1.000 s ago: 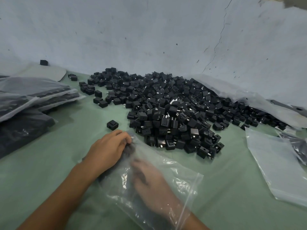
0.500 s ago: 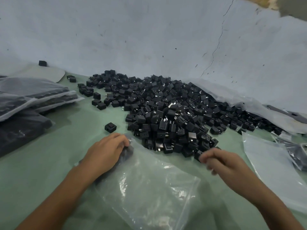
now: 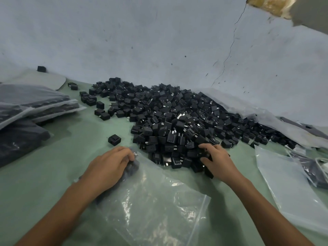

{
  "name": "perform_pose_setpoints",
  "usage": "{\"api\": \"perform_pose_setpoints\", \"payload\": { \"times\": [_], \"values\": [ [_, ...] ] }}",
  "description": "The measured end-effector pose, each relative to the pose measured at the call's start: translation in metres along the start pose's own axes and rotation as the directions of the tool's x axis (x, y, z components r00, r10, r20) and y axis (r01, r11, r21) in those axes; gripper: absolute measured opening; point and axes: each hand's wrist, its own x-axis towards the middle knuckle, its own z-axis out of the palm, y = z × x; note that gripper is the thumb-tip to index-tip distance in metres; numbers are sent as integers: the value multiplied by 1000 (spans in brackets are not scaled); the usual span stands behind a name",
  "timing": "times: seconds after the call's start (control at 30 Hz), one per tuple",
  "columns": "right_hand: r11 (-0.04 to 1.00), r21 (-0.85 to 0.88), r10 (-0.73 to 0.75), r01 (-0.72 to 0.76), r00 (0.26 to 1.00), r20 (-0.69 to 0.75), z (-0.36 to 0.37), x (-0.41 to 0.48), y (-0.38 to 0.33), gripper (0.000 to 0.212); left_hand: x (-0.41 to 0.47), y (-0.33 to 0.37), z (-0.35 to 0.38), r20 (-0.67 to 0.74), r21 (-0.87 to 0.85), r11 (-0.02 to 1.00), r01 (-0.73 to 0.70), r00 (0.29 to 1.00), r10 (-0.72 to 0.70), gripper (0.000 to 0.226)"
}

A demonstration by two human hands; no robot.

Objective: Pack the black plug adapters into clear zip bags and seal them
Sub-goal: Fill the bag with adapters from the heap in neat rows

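Now the left hand is pinching the mouth of the clear zip bag on the green table, while the right hand is curling its fingers around adapters at the near edge of the adapter pile. Best to gather only a modest handful and keep the mouth gaping, so nothing is spilling beside the bag.

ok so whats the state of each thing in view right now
clear zip bag: open, flat, mouth held by left hand
right hand: fingers curled on adapters at the pile edge
lone adapter: loose, apart from pile
filled bags: stacked at left
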Motion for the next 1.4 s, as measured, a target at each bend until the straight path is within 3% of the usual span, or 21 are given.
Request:
{"api": "perform_pose_setpoints", "payload": {
  "times": [0.17, 0.23, 0.27, 0.3, 0.37, 0.47, 0.57, 0.63, 0.73, 0.87, 0.93, 1.0, 1.13, 1.2, 1.33, 1.4],
  "values": [
    [984, 172, 65, -56, 997, -47, -4, 5, -10, 32, -1, 1, -1, 9, 0, 1000, 12, 1000, -12, 18],
    [921, 383, 112, -68, 989, -92, -5, 1, -12, 21, 0, 1, 0, 13, -3, 1000, 16, 1000, -16, 18],
    [819, 566, 162, -92, 984, -75, -7, -2, -13, 21, 0, 1, 0, 13, -4, 1000, 15, 1000, -15, 18],
    [653, 748, 202, -121, 979, -19, -10, -6, -16, 21, 1, 0, 0, 14, -5, 1000, 15, 1000, -15, 18],
    [340, 929, 212, -148, 974, 77, -18, -13, -21, 22, 1, 0, 0, 13, -3, 1000, 15, 1000, -15, 17],
    [152, 978, 193, -140, 975, 110, -30, -23, -26, 27, 1, -2, 1, 11, -4, 1000, 16, 1000, -16, 17],
    [40, 990, 211, -137, 969, 125, -43, -46, -21, 28, 1, -2, 1, 14, -13, 1000, 19, 1000, -19, 17],
    [69, 983, 243, -168, 959, 147, -47, -76, -13, 28, 2, -2, 1, 12, -17, 1000, 17, 1000, -17, 17],
    [256, 918, 248, -302, 939, 240, -38, -135, -4, 29, 2, 1, 1, 2, -23, 1000, 12, 1000, -12, 16],
    [349, 813, 88, -466, 880, 467, -18, -187, -32, 30, 1, 3, 1, 6, -27, 999, 22, 1000, -22, 16],
    [355, 800, 25, -483, 861, 509, -4, -191, -56, 32, 0, 2, 1, 9, -29, 999, 29, 1000, -28, 16],
    [343, 809, 17, -478, 864, 503, 8, -186, -78, 31, 0, 1, 0, 7, -30, 999, 29, 1000, -29, 16],
    [168, 850, -3, -499, 862, 507, 12, -165, -101, 31, -1, 3, 0, 5, -34, 999, 27, 1000, -27, 18],
    [172, 863, -7, -474, 876, 483, 4, -160, -103, 26, 0, 2, -1, 6, -40, 999, 26, 1000, -26, 18],
    [44, 871, 100, -489, 870, 484, -7, -162, -83, 35, 0, 1, 1, 10, -36, 999, 26, 1000, -25, 18],
    [69, 919, 198, -388, 908, 369, -5, -169, -72, 36, 1, 0, 1, 12, -41, 999, 23, 1000, -23, 18]
  ]
}}
